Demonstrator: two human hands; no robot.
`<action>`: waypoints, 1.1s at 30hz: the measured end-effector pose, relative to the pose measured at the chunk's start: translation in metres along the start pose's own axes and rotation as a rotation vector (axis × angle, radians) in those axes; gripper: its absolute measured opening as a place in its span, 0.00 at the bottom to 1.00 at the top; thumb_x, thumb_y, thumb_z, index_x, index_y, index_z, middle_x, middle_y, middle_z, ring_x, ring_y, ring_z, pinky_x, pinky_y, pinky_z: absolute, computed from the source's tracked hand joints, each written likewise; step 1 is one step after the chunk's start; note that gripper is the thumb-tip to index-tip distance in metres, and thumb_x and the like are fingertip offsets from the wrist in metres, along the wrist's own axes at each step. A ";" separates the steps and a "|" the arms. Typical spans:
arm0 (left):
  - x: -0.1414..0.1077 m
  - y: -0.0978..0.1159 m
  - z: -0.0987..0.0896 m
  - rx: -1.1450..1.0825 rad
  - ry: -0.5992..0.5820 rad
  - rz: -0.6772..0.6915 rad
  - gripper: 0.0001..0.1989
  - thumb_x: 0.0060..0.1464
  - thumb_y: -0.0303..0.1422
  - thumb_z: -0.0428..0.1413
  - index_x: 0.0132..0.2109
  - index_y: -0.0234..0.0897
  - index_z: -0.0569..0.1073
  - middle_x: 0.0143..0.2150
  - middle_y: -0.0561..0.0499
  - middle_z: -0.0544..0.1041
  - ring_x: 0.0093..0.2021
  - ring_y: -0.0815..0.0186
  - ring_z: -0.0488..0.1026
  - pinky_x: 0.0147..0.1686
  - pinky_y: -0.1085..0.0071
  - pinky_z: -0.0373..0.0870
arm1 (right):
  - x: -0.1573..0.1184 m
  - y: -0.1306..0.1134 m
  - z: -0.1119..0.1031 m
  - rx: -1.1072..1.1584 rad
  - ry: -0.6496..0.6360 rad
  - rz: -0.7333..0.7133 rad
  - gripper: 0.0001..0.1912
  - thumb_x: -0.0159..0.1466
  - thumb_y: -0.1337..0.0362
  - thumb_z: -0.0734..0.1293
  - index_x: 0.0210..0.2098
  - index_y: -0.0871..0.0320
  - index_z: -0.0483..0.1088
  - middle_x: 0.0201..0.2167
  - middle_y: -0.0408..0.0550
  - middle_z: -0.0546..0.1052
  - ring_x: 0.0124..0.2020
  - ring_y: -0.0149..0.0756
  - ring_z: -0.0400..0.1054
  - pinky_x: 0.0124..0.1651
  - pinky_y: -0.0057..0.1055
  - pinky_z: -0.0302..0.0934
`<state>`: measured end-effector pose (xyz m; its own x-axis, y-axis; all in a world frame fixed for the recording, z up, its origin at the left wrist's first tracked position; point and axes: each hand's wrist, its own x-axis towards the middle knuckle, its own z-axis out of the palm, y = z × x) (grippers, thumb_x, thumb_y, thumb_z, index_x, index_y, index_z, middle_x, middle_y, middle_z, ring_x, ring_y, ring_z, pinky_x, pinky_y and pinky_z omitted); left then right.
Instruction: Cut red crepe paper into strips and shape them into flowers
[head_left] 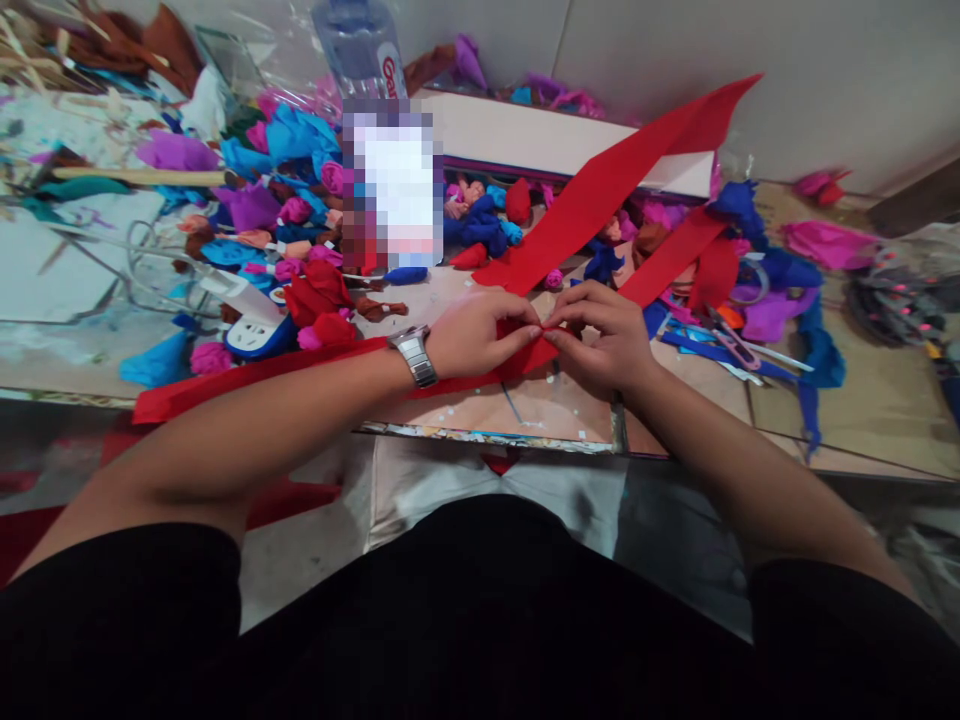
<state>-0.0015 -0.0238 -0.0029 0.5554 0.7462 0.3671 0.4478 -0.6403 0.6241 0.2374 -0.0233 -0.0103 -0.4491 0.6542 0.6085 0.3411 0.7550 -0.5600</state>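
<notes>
In the head view both hands meet over the table's front part. My left hand, with a metal watch on its wrist, pinches a red strip between thumb and fingers. My right hand pinches the same red material right beside it, fingertips almost touching. One long red strip runs left from under my left hand along the table edge. Another wide red strip stretches from behind my hands up to the right over a white box. The exact bit between the fingertips is small and partly hidden.
A large bottle and a blurred bright screen stand behind. Many coloured crepe pieces and rolled buds lie around. A power strip sits at left, scissors at right. The table's front edge is close to my body.
</notes>
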 end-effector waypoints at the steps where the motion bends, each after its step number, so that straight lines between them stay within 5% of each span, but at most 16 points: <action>1: 0.000 0.000 0.000 0.007 0.005 0.003 0.15 0.67 0.42 0.56 0.45 0.38 0.83 0.41 0.48 0.86 0.41 0.61 0.79 0.45 0.63 0.70 | 0.000 0.000 0.000 0.012 0.002 0.004 0.07 0.68 0.56 0.75 0.39 0.51 0.82 0.40 0.49 0.81 0.33 0.36 0.73 0.31 0.34 0.66; 33: -0.001 0.001 0.000 0.113 0.007 0.037 0.14 0.67 0.41 0.54 0.46 0.38 0.81 0.43 0.47 0.85 0.44 0.58 0.79 0.48 0.59 0.70 | -0.002 -0.002 0.000 -0.061 -0.019 0.026 0.09 0.68 0.54 0.74 0.40 0.52 0.81 0.41 0.49 0.79 0.29 0.34 0.70 0.29 0.33 0.68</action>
<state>-0.0014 -0.0253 -0.0029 0.5680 0.7228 0.3935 0.5034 -0.6834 0.5288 0.2377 -0.0261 -0.0098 -0.4550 0.6728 0.5834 0.4022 0.7398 -0.5394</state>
